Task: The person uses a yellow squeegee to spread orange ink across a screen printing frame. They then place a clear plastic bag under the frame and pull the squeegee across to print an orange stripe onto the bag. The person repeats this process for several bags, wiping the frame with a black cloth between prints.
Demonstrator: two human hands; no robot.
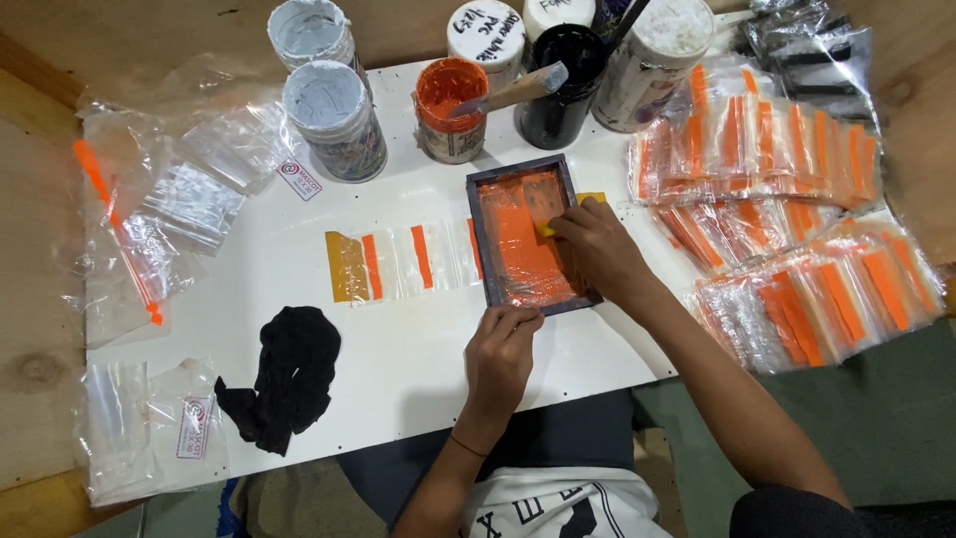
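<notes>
From the head camera we are looking down at a white table (398, 349). At its far edge six jars are standing: two (335, 120) holding pale grey paint, one small orange-paint jar (450, 110) with a wooden-handled tool resting across it, one black jar (563, 85), and two with white lids. Near the middle the dark-framed printing screen (531, 234) is lying flat, its mesh coated in wet orange ink. Our left hand (501, 359) is pressing on the frame's near edge, fingers together and flat. Our right hand (597, 249) is resting on the mesh, fingers clamped on a small yellow squeegee (547, 227). A strip of clear bags (398, 264) showing three orange stripes is running out from under the frame to the left. One black rag (289, 374) is lying nearer us. Piles of orange-striped bags (797, 229) are covering the right side; plain clear bags (179, 209) are lying on the left.
</notes>
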